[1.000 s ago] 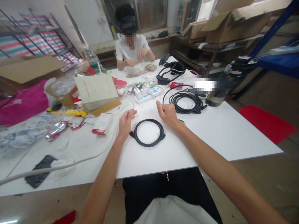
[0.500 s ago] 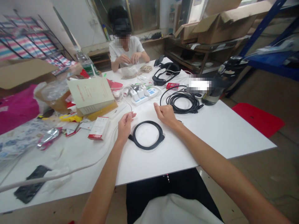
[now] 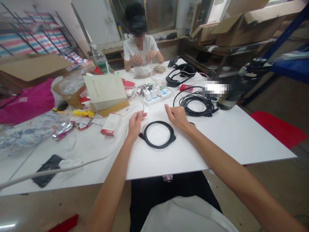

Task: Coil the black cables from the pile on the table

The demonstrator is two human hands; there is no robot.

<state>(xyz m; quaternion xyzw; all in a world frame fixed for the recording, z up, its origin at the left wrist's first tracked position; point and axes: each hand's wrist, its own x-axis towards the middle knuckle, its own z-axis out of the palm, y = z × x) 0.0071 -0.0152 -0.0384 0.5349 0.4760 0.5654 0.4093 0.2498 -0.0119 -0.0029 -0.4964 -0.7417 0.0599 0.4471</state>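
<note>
A small ring of coiled black cable [image 3: 158, 146] lies flat on the white table [image 3: 154, 167], with a connector at its left side and another at its right. Just left and beyond it rests my left hand [image 3: 136, 125], fingers loosely stretched to the right and nothing visible in them. My right hand [image 3: 178, 116] is beyond the ring's right side, fingers curled and thumb raised, holding nothing that I can see. Behind my right hand lies a larger coil of black cable [image 3: 198, 113].
A white power strip [image 3: 159, 99] with plugs stands beyond my hands. Left are a red-and-white box [image 3: 110, 125], a cream booklet [image 3: 105, 90] and a black flat packet [image 3: 48, 170]. A dark bottle [image 3: 238, 87] stands right. Another person [image 3: 141, 48] handles a clear bag opposite.
The whole view has shifted, so the scene sits further right and slightly higher. Both hands and the small cable ring keep nearly the same places on the table.
</note>
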